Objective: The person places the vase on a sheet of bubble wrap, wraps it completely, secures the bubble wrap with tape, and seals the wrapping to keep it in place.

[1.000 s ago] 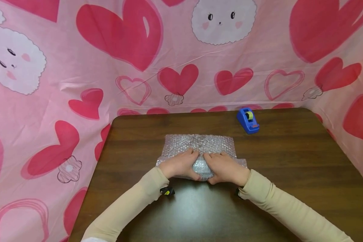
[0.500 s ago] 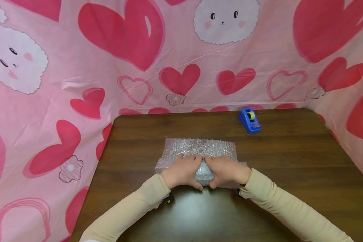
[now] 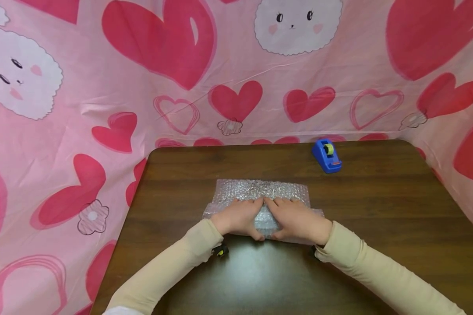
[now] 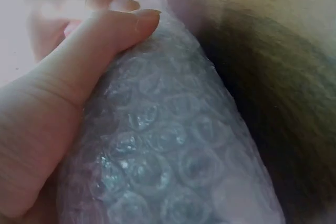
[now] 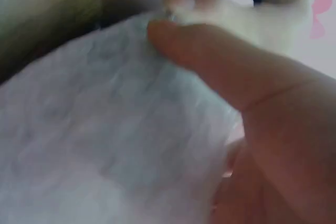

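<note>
A bundle of clear bubble wrap (image 3: 266,189) lies at the middle of the wooden table, its far flap spread flat behind the thicker rolled part. My left hand (image 3: 239,216) grips the rolled part from the left, thumb on the near side and fingers over the top. From the right, my right hand (image 3: 299,220) holds it the same way. The index fingertips almost meet, leaving a small triangle of wrap between the hands. Close up in the left wrist view, the thumb presses along the bubbled surface (image 4: 163,140). Whatever the wrap encloses is hidden.
A blue tape dispenser (image 3: 326,156) with a yellowish roll stands at the back right of the brown table (image 3: 173,188). Behind and to the sides hangs a pink cloth (image 3: 134,100) printed with hearts.
Both hands and the bubble wrap came slightly toward me, then the hands shifted a little back over it. The index fingertips are now closer together.
</note>
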{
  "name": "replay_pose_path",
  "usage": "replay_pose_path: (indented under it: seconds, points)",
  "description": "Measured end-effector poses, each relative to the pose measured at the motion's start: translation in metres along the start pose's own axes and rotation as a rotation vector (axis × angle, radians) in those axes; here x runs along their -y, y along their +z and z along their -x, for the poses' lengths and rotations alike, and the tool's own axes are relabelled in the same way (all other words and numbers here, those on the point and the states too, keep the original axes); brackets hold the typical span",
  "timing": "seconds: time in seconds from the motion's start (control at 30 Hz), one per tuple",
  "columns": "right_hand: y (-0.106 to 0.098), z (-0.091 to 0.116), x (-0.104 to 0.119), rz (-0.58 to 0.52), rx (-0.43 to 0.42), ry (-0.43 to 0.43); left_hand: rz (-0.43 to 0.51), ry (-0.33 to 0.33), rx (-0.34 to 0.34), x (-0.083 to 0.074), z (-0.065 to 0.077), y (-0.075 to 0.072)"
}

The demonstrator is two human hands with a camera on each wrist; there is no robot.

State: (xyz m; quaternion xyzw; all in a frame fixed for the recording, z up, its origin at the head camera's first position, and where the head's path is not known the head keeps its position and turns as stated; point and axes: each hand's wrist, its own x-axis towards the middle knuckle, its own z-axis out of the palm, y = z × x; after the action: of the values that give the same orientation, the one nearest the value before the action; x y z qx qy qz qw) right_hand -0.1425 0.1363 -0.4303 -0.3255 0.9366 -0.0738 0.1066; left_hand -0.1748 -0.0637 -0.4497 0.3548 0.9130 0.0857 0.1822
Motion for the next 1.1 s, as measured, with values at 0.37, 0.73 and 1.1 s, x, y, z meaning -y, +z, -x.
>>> replay_pose_path:
  seconds: [0.37, 0.73, 1.1]
  points:
    - [0.029, 0.008, 0.034, 0.333, -0.287, 0.036, 0.086, -0.035, 0.079, 0.002, -0.010, -0.006]
    - [0.047, 0.000, 0.027, 0.413, -0.461, -0.002, 0.145, -0.046, 0.065, 0.006, -0.009, -0.010]
    - [0.038, -0.004, 0.017, 0.298, -0.390, -0.009, -0.106, -0.028, -0.128, 0.007, -0.004, -0.008]
